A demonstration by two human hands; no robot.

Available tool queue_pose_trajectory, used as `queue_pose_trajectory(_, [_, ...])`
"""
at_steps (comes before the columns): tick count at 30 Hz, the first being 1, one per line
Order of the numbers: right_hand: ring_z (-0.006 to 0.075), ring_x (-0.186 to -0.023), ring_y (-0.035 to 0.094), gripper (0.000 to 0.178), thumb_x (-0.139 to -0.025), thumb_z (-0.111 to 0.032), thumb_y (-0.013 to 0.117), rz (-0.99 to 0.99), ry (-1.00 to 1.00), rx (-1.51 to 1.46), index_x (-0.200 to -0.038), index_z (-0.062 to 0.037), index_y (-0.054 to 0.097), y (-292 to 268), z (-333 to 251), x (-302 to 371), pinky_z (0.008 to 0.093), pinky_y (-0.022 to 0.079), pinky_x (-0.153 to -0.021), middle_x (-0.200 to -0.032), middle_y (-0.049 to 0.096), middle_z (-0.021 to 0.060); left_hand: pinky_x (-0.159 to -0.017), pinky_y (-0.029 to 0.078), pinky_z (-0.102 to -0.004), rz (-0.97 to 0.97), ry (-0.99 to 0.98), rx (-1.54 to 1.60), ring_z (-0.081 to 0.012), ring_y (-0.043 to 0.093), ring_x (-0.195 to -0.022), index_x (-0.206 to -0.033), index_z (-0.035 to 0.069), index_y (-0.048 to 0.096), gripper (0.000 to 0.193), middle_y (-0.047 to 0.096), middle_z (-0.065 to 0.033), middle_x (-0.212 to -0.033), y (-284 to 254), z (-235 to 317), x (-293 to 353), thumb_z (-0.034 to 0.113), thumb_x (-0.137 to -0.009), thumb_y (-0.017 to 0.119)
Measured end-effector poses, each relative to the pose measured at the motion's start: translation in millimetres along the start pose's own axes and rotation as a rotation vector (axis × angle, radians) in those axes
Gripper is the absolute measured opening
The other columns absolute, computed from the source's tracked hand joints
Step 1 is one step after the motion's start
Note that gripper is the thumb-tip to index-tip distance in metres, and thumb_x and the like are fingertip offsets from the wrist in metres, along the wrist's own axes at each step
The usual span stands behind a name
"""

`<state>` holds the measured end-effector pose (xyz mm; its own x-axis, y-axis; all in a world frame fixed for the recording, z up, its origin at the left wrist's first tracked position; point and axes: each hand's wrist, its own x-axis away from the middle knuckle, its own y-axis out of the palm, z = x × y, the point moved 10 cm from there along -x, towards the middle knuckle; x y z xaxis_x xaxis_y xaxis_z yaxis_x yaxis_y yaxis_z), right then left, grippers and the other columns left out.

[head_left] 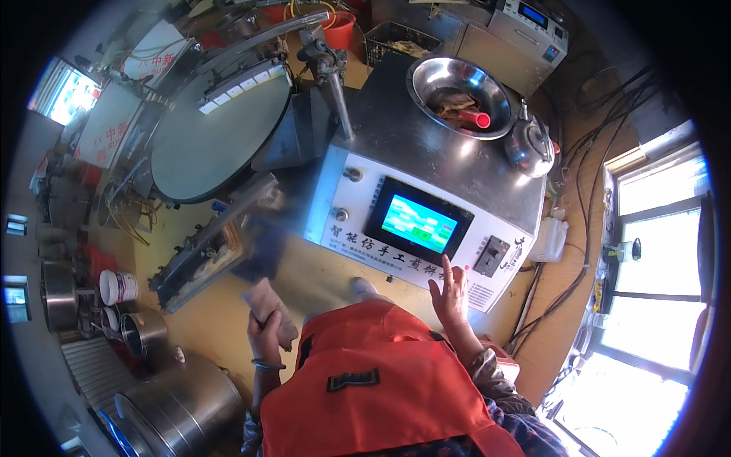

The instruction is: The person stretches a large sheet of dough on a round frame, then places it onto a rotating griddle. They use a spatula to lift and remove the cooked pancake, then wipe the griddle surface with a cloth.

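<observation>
Red cloth covers the person's front: an apron (373,392) with a small dark patch across it. To its left, the left hand (264,335) is closed around a folded tan piece (265,302), whose material is hard to tell; its upper end stands clear above the fingers, and a pale bracelet (268,365) rings the wrist. The right hand (451,299) is empty and loosely open, its index finger extended to the lower right corner of a touchscreen (417,223); whether the fingertip touches cannot be told.

Lower left stands a large steel drum (194,400), with a white bucket (118,287) farther off.

The lit screen sits mid-panel on the white front of a steel cabinet (381,114); two knobs lie by the panel's left edge and a dark switch (493,255) near its right edge. On the cabinet's top, a kettle (529,148) stands at the right edge, and a steel bowl (426,80) near the far right corner holds brown pieces and something with a red tubular end (477,119). Beyond the left edge is a round grey plate (221,133). Farther back are a red bucket (339,33) and a dark crate (378,47).
</observation>
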<state>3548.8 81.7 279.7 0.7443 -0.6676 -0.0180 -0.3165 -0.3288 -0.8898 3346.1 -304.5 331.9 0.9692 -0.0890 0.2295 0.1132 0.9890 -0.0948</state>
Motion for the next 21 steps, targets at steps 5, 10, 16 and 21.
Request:
queue_pose_trajectory(5, [0.0415, -0.114, 0.041, 0.071, -0.077, -0.016, 0.068, 0.112, 0.091, 0.025, -0.139, -0.0103, 0.033, 4, -2, -7, 0.0513, 0.033, -0.097, -0.12, 0.043, 0.0181, -0.076, 0.048, -0.0271, -0.123, -0.088, -0.096, -0.0113, 0.058, -0.088, -0.107, 0.001, 0.06, 0.032, 0.064, -0.0043, -0.097, 17, -19, -48, 0.009, -0.078, 0.069])
queue_pose_trajectory(10, [0.0396, -0.119, 0.04, 0.073, -0.077, -0.01, 0.066, 0.169, 0.12, 0.025, -0.141, -0.0108, 0.03, 15, -7, -2, 0.0466, 0.034, -0.101, -0.128, 0.04, 0.0216, -0.079, 0.047, -0.0258, -0.279, 0.025, 0.004, -0.0105, 0.058, -0.09, -0.112, 0.001, 0.057, 0.034, 0.063, -0.0032, -0.1, 12, -7, -75, 0.009, -0.08, 0.067])
queue_pose_trajectory(16, [0.0405, -0.123, 0.038, 0.071, -0.079, -0.014, 0.064, 0.199, 0.185, 0.019, -0.141, -0.0122, 0.03, 24, -9, 0, 0.0478, 0.032, -0.103, -0.134, 0.037, 0.0229, -0.081, 0.045, -0.0252, -0.334, 0.019, -0.006, -0.0098, 0.056, -0.092, -0.112, 0.002, 0.055, 0.033, 0.061, -0.0033, -0.102, -30, 0, -103, 0.007, -0.081, 0.065])
queue_pose_trajectory(21, [0.0386, -0.122, 0.04, 0.069, -0.08, -0.016, 0.063, 0.213, 0.262, 0.075, -0.14, -0.0113, 0.031, 31, -7, -2, 0.0463, 0.034, -0.102, -0.134, 0.038, 0.0215, -0.083, 0.045, -0.0269, -0.34, 0.011, 0.044, -0.0111, 0.055, -0.094, -0.113, 0.002, 0.053, 0.034, 0.06, -0.0043, -0.105, -46, 6, -118, 0.007, -0.081, 0.064])
